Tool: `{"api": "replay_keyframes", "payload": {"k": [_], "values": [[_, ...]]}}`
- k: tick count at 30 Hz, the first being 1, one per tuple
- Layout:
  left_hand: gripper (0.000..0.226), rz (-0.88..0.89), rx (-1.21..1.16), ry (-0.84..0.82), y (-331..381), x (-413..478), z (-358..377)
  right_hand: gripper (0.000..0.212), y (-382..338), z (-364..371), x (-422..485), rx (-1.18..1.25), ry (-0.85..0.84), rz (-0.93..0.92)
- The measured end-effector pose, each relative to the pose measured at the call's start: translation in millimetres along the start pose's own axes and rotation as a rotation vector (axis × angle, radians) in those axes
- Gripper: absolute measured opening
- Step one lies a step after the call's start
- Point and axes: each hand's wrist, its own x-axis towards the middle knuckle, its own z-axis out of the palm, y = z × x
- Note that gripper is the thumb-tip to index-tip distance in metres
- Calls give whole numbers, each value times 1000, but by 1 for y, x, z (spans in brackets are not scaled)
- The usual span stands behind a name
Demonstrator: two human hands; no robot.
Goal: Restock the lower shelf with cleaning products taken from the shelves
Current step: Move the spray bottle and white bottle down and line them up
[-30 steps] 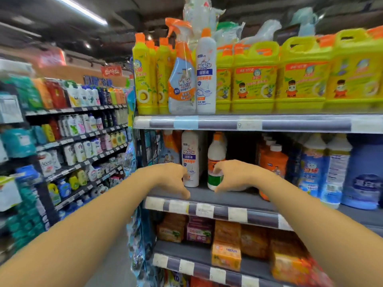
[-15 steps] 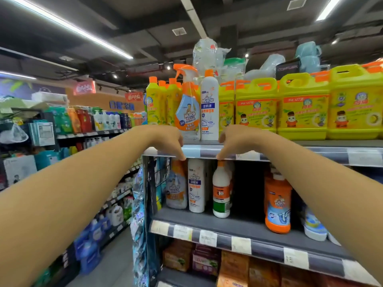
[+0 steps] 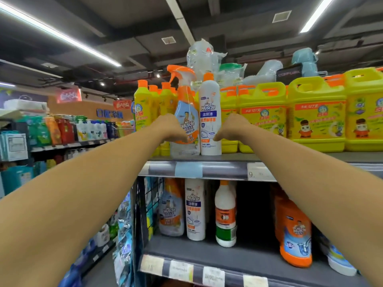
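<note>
Left hand (image 3: 172, 128) was laid across the front of the spray bottle (image 3: 186, 108), thumb on its label, fingers hidden, so from my end I couldn't tell if it had actually grabbed it. Right hand (image 3: 231, 127) was loosely curled round nothing, thumb tip right at the side of the white bottle (image 3: 209, 112). Upper shelf (image 3: 223, 169) ran across the middle, lower shelf (image 3: 248, 257) down at 6 o'clock. Yellow jugs (image 3: 317, 121) filled the upper shelf at 2 o'clock. Both bottles stood upright and touching at 12 o'clock, spray one at the white one's 9 o'clock.
</note>
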Motion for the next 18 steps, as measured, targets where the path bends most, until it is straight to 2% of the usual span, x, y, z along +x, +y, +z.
{"api": "replay_keyframes", "payload": {"k": [3,6,8,13,18], "values": [[45,-62,-277,84,0,20,11,48,4,11,24,284,103,68],[46,-107,-424,144,-1,35,18,32,6,22,44,554,162,117],[51,-143,-488,158,-2,41,22,32,4,27,53,667,178,130],[70,-245,-658,154,1,47,34,42,2,34,60,710,145,134],[76,-247,-570,214,9,44,41,48,-1,34,59,663,140,126]]}}
